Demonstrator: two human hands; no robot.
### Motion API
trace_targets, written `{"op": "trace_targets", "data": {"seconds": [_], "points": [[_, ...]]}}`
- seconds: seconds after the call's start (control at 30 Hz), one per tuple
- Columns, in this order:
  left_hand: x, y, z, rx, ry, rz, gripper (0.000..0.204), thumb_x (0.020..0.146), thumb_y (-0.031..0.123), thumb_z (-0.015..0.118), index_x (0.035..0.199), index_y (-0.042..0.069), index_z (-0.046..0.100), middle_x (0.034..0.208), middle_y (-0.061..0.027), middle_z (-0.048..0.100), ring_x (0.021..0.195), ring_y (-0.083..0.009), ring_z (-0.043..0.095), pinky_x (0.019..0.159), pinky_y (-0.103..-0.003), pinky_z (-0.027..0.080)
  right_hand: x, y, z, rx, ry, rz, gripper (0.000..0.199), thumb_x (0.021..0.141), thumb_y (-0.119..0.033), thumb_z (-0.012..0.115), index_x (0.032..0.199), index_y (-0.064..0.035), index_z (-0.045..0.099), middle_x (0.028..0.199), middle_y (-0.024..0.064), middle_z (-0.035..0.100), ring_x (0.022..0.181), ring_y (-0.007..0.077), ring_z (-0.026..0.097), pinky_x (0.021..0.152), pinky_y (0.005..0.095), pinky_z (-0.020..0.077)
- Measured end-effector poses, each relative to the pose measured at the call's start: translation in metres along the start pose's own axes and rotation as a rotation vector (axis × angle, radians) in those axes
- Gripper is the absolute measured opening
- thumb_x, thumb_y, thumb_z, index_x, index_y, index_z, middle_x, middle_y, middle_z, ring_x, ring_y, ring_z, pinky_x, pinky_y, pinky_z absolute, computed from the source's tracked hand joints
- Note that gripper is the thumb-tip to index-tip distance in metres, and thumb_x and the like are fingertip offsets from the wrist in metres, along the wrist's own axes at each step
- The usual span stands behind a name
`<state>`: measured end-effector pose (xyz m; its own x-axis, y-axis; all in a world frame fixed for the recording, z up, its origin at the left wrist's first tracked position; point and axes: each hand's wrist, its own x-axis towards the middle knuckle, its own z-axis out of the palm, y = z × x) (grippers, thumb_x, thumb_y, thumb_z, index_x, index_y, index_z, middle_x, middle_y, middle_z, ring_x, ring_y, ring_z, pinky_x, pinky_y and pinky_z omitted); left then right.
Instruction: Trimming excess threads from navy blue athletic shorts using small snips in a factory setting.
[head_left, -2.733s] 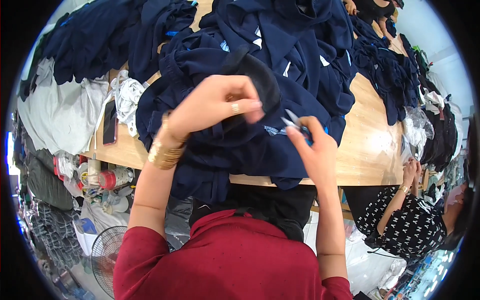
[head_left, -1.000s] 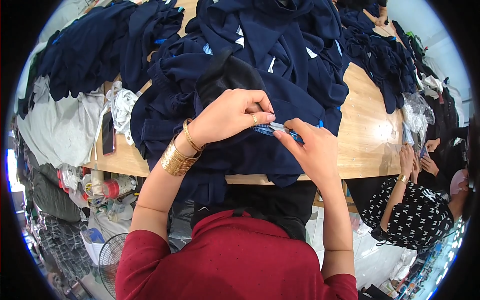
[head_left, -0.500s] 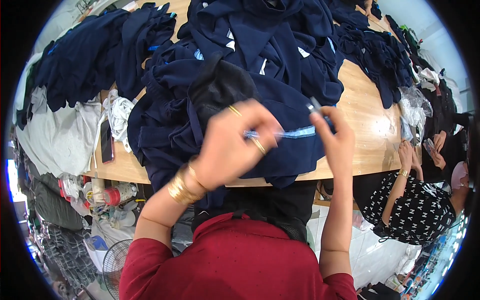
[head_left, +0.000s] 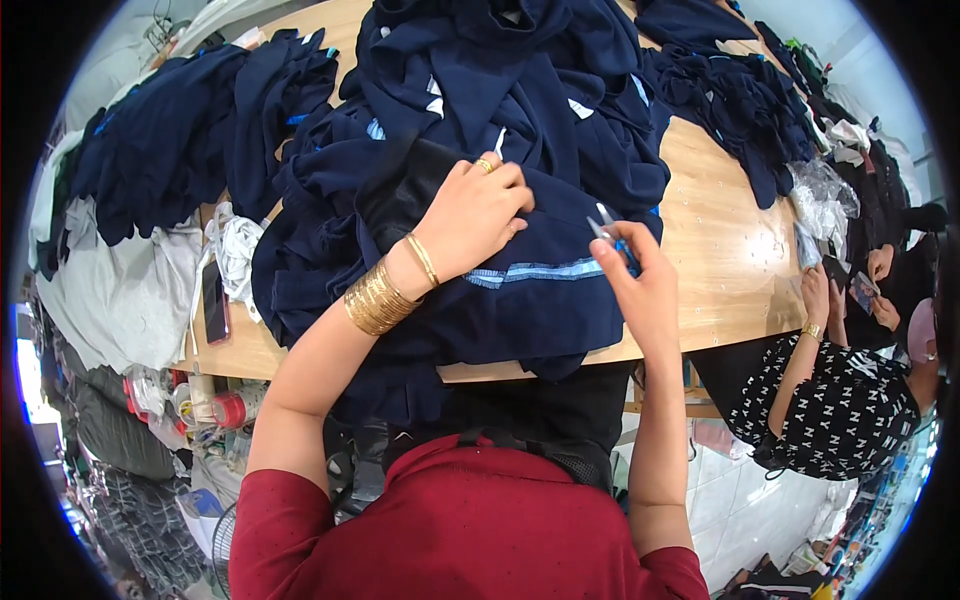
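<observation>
The dark blue garment (head_left: pixel 560 315) lies in the middle of the frame, near the front edge of the wooden table (head_left: pixel 730 235). A light blue strip (head_left: pixel 550 271) runs along it, just below the two hands. More dark blue clothes (head_left: pixel 490 60) are heaped above it, at the top middle of the frame, with small white tags (head_left: pixel 580 108) poking out.

The right hand (head_left: pixel 640 275), right of the middle, holds small snips (head_left: pixel 602 234) with blue handles. The two blades are apart and point to the upper left. They seem to be above the cloth, but how far above is hard to tell.

The left hand (head_left: pixel 485 215) is in the middle, beside a black piece of cloth (head_left: pixel 405 190). Its fingers are curled in. Nobody can tell from here if they pinch a thread or a bit of cloth, or nothing at all.

To work well here, the left hand should hold the cloth flat and a little tight, so that no fold slips between the blades. The snips should stay low and lie along the strip, with the tips turned away from the cloth and from the left fingers. Small, slow snips are best. Dark thread on dark cloth is hard to see, so a close look at each spot should help.
</observation>
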<state>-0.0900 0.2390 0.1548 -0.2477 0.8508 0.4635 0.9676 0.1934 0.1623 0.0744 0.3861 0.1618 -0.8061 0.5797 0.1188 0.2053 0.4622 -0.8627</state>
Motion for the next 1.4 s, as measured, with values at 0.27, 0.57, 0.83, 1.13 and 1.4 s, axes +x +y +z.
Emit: {"op": "trace_targets", "data": {"seconds": [0.27,0.57,0.83,1.13,1.4], "points": [[0.006,-0.015,-0.005,-0.724,-0.168,-0.490,0.014,0.083,0.013,0.066,0.087,-0.001,0.065,0.082,-0.0060,0.068,0.075,-0.0086,0.063,0.072,-0.021,0.048,-0.003,0.013,0.006,-0.116,-0.041,0.015,0.036,0.082,-0.033,0.068,0.098,-0.0022,0.059,0.073,0.0109,0.060,0.066,0.0187,0.057,0.061,0.0294,0.0458],[0.008,-0.030,-0.001,-1.192,-0.245,-0.533,0.016,0.085,0.012,0.065,0.088,-0.004,0.066,0.082,-0.0063,0.067,0.076,-0.0087,0.062,0.073,-0.020,0.048,0.009,0.003,0.030,-0.387,-0.058,-0.194,0.037,0.088,-0.041,0.056,0.084,-0.0047,0.061,0.067,0.0117,0.062,0.061,0.0270,0.062,0.054,0.0351,0.0454],[0.008,-0.030,0.000,-1.195,-0.270,-0.541,0.017,0.085,0.012,0.065,0.089,-0.004,0.066,0.082,-0.0065,0.067,0.075,-0.0086,0.061,0.072,-0.020,0.048,0.014,0.002,0.041,-0.439,-0.038,-0.284,0.036,0.087,-0.040,0.058,0.081,-0.0039,0.060,0.067,0.0099,0.062,0.058,0.0255,0.061,0.051,0.0341,0.0443],[0.007,-0.009,-0.010,-0.807,0.034,-0.530,0.014,0.086,0.012,0.064,0.086,-0.002,0.064,0.087,-0.0056,0.068,0.080,-0.0096,0.063,0.074,-0.022,0.049,0.019,0.004,0.037,-0.445,0.012,-0.252,0.035,0.086,-0.040,0.060,0.078,-0.0059,0.058,0.066,0.0145,0.060,0.062,0.0335,0.061,0.052,0.0390,0.0441],[-0.067,0.119,0.016,-0.824,-0.434,0.366,0.020,0.086,0.028,0.057,0.078,0.009,0.057,0.073,-0.0068,0.057,0.072,-0.0232,0.059,0.064,-0.035,0.046,0.030,0.010,0.002,-0.322,0.149,-0.056,0.038,0.085,-0.042,0.063,0.096,-0.0056,0.061,0.068,0.0125,0.058,0.062,0.0246,0.055,0.060,0.0332,0.0430]]}}
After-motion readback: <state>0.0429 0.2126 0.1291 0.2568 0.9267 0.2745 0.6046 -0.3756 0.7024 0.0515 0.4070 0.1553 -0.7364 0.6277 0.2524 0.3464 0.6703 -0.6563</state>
